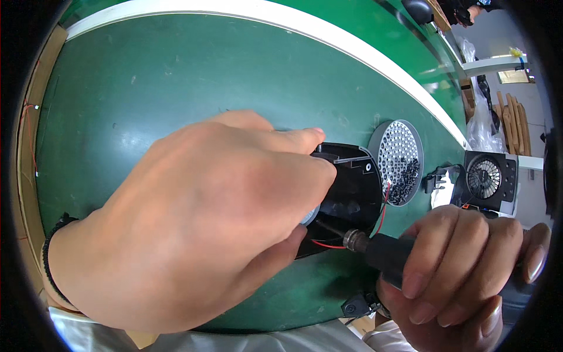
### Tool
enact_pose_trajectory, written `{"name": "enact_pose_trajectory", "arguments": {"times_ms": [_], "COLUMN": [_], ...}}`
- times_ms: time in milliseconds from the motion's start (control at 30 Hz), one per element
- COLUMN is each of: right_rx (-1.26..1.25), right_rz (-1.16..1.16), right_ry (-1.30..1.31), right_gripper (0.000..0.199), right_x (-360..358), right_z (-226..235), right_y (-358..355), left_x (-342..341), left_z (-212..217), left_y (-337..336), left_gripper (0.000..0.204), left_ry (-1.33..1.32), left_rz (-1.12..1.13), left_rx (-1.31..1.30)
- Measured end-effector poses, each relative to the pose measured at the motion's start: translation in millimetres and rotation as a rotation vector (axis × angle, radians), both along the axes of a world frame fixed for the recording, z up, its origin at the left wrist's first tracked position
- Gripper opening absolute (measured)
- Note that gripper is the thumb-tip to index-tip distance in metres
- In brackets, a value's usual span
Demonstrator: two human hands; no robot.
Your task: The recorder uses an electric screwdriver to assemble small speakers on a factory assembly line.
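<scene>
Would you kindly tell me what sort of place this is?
Probably an assembly workshop: a green workbench, a round grey tray of small dark parts, and a black-handled tool in the right hand.

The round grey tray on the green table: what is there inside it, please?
Small dark pieces, perhaps screws, are heaped in the lower right part of the round grey tray; above, a pale perforated plate shows. The heap hides what is under it.
</scene>
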State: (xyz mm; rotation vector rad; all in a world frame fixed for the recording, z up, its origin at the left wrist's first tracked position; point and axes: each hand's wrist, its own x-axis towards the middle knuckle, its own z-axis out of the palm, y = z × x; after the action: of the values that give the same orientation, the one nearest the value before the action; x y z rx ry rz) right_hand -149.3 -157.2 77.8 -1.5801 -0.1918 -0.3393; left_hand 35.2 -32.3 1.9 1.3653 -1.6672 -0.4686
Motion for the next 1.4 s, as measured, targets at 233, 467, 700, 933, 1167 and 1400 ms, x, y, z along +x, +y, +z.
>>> {"name": "enact_pose_trajectory", "arguments": {"times_ms": [233, 467, 700, 933, 1167, 1400], "right_rx": [-0.083, 0.119, 0.018, -0.003, -0.102, 0.181], "right_rz": [0.116, -0.347, -0.383, -0.490, -0.437, -0.796], "right_ry": [-0.330, 0.007, -0.093, -0.198, -0.232, -0.706], "right_gripper": [0.040, 0.040, 0.035, 0.036, 0.039, 0.033], "right_x": [11, 8, 7, 10, -4, -39], "right_z": [-43, -26, -37, -39, -67, 24], "right_y": [-24, 32, 26, 32, 9, -20], "left_x": [-2, -8, -8, -4, -12, 29], "left_z": [7, -13, -12, 20, 14, 21], "left_y": [2, 11, 1, -1, 2, -22], "left_gripper": [0.051, 0.055, 0.054, 0.048, 0.045, 0.051], "left_ry": [-0.073, -0.112, -0.001, -0.204, -0.184, 0.075], "left_rz": [0.052, 0.117, 0.066, 0.049, 0.081, 0.195], "left_rx": [0.127, -0.017, -0.006, 0.269, 0.339, 0.536]}}
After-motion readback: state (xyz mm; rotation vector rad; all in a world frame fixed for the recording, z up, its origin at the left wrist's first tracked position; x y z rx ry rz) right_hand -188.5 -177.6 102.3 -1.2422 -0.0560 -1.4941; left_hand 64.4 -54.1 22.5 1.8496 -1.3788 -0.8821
